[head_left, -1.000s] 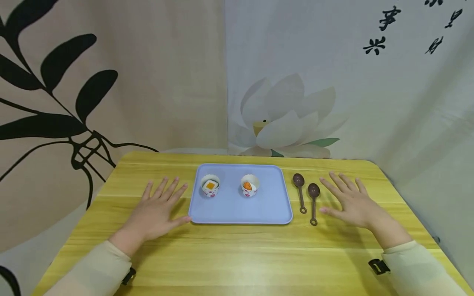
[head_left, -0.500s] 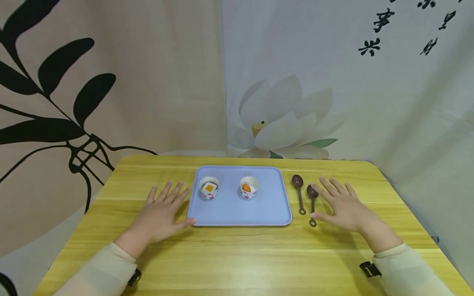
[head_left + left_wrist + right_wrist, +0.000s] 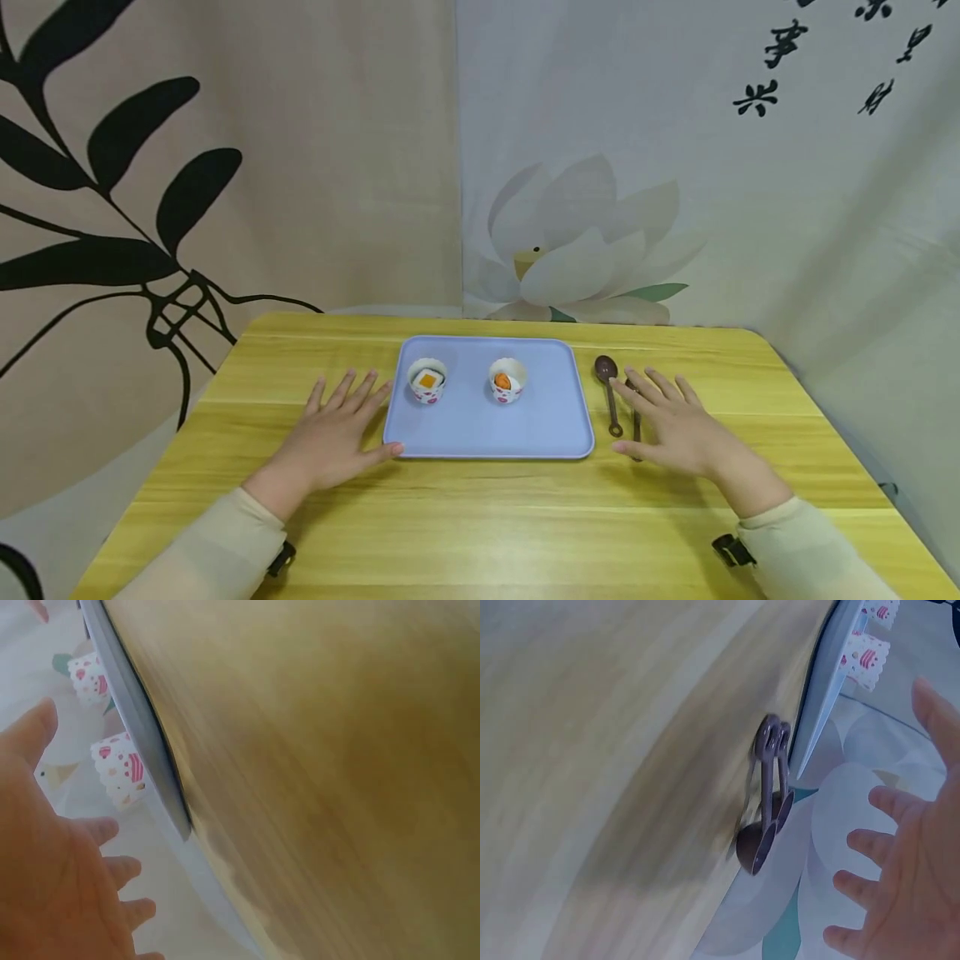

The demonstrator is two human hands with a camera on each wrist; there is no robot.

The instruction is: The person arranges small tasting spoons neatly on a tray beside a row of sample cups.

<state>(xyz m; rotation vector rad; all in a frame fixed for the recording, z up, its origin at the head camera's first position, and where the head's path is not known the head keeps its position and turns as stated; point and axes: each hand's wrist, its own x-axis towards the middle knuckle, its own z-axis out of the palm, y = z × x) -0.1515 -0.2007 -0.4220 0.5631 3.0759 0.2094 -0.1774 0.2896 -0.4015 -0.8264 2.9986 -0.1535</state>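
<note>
A pale blue tray point(image 3: 465, 433) lies on the wooden table, holding two patterned paper cups. The left cup point(image 3: 427, 393) contains a white piece with an orange-yellow square on top; an orange piece sits in the right cup point(image 3: 513, 392). Two brown spoons lie right of the tray: the left spoon point(image 3: 606, 368) shows whole, the right spoon point(image 3: 757, 844) is partly covered by my hand in the head view. My left hand point(image 3: 327, 442), fingers spread, is at the tray's left edge, thumb by its near corner. Above the right spoon my right hand point(image 3: 682, 433) is spread, holding nothing.
The wooden table point(image 3: 480, 533) extends in front of the tray and to both sides. Behind it hangs a curtain point(image 3: 360, 167) printed with leaves, a pale flower and dark characters. Black straps show at both cuffs.
My right hand has moved left, from beside the spoons to over the right one. The left hand has shifted slightly right toward the tray. The tray, cups and spoons stay put.
</note>
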